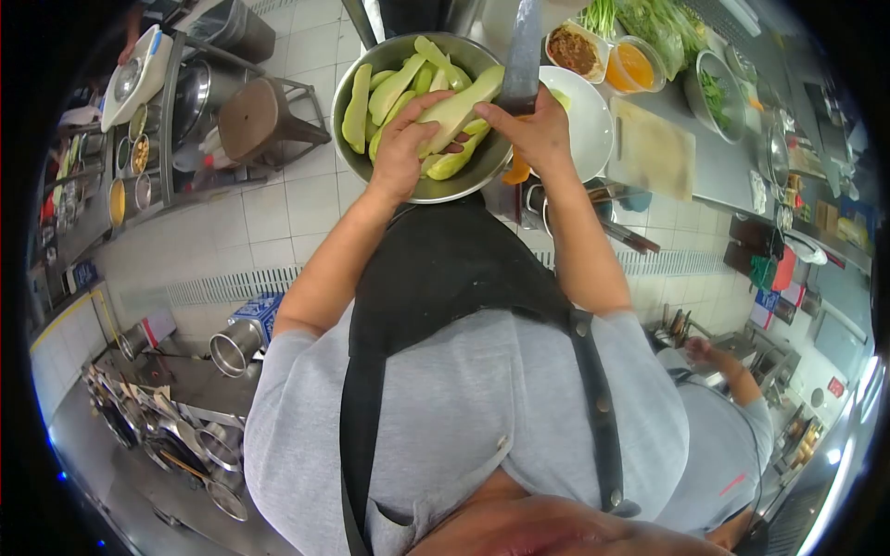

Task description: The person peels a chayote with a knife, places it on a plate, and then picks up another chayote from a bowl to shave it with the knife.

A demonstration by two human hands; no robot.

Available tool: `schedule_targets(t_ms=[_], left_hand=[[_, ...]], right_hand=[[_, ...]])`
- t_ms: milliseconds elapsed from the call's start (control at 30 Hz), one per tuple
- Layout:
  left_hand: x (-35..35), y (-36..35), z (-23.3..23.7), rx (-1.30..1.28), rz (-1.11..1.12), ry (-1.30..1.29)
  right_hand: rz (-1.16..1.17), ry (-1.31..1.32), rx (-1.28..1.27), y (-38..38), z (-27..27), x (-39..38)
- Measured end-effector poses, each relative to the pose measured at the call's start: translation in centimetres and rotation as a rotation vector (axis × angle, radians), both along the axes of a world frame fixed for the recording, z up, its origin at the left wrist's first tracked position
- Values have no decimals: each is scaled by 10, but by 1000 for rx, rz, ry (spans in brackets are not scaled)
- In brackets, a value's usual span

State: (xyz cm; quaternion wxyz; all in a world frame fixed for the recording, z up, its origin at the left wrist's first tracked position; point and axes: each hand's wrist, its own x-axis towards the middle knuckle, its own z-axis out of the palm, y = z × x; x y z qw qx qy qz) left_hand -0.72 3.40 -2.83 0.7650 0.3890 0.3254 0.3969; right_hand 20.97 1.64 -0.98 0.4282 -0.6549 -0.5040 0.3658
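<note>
A wide metal bowl (348,157) holds several pale green, peeled vegetable pieces (355,109). Over it, my left hand (408,144) holds a long pale green piece (454,113) with its fingers wrapped beneath. At the bowl's right edge, my right hand (535,130) grips a knife (521,56) whose broad blade points away from me. The right thumb reaches toward the long piece. A white plate (591,120) with a bit of green lies just right of the bowl, partly behind my right hand.
Right of the plate are a cutting board (654,148), an orange-filled container (635,65), a container of brown paste (575,51) and a bowl of greens (714,97). A brown stool (257,119) stands left. Another person (714,426) works at the lower right.
</note>
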Motion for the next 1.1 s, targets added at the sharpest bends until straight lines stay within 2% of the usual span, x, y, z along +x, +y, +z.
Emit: schedule_targets(t_ms=[167,367,433,533,633,733,867,933,1100], left_hand=[[13,-9,1,-32,95,-60],[16,-12,0,50,171,-66],[15,-11,4,486,184,314],[19,-12,12,401,223,170],[20,-14,14,436,248,230],[21,-16,12,474,278,248],[21,-15,9,480,345,301],[21,-18,9,537,390,418],[24,-16,13,565,418,389]], right_hand=[[24,-60,-2,7,-14,15],[116,111,-156,-1,-1,9],[159,125,-240,-2,-8,5],[200,80,-264,-6,-10,-3],[219,161,-266,-7,-4,-6],[305,115,-303,-4,-14,-9],[272,115,-198,-7,-14,-24],[255,99,-176,-10,-12,-29],[163,152,-124,-14,-10,-36]])
